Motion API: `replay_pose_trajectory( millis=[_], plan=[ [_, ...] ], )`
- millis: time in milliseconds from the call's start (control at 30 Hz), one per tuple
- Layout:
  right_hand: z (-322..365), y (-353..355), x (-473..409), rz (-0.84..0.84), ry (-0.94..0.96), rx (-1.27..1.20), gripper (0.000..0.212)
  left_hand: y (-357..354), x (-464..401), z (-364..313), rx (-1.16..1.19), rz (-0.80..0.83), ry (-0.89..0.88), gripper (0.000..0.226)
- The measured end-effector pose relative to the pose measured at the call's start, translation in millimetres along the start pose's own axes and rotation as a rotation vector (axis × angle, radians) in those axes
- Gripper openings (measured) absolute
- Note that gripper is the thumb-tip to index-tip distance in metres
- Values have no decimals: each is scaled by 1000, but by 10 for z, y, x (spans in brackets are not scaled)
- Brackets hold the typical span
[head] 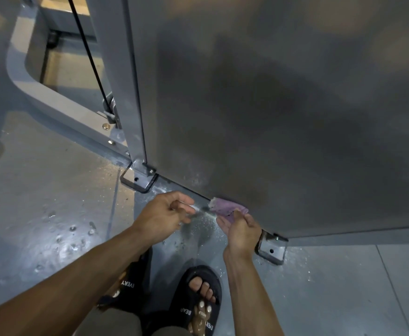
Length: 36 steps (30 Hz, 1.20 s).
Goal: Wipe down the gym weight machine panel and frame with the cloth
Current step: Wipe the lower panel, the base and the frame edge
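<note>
Right hand (241,229) grips purple cloth (225,207) at panel (283,117) bottom edge; left hand (164,215), loosely curled and empty, just left of it.

Right hand (241,230) grips a crumpled purple cloth (225,207) against the bottom edge of the tall grey metal machine panel (283,112). Left hand (164,218) hovers just beside it, fingers loosely curled, holding nothing. Wet droplets on the grey floor (53,214). Black sandals (198,304) below.
</note>
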State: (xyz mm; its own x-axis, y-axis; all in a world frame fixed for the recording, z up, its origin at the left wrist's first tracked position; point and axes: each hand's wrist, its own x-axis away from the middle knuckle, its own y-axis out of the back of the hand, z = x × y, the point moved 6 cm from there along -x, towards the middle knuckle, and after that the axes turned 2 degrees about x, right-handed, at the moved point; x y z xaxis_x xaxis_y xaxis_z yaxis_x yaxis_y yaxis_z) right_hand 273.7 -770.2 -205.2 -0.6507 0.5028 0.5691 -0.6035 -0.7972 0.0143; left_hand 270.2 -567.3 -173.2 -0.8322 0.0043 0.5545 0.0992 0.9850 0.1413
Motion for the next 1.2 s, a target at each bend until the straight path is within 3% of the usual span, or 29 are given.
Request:
replay_pose_trajectory(
  millis=[167,400,500,700,1000,1133,1200],
  plan=[
    [-117,2,-76,-43,-98,15,18,-35,25,-31,-1,6,-4,27],
    [470,254,265,8,161,34,19,-45,29,-46,31,18,8,30],
    [543,238,262,9,180,52,20,-125,19,-37,19,58,10,31],
    [120,89,-22,39,65,77,23,-122,-13,-36,36,54,8,32],
    [-547,-97,-411,-81,-55,169,15,-38,-42,67,54,69,-9,32],
    [-593,-89,-368,-57,19,199,10,-30,-70,76,82,59,-6,30],
    [-516,-115,-283,-62,176,280,27,-33,-71,109,93,53,-6,29]
  ],
)
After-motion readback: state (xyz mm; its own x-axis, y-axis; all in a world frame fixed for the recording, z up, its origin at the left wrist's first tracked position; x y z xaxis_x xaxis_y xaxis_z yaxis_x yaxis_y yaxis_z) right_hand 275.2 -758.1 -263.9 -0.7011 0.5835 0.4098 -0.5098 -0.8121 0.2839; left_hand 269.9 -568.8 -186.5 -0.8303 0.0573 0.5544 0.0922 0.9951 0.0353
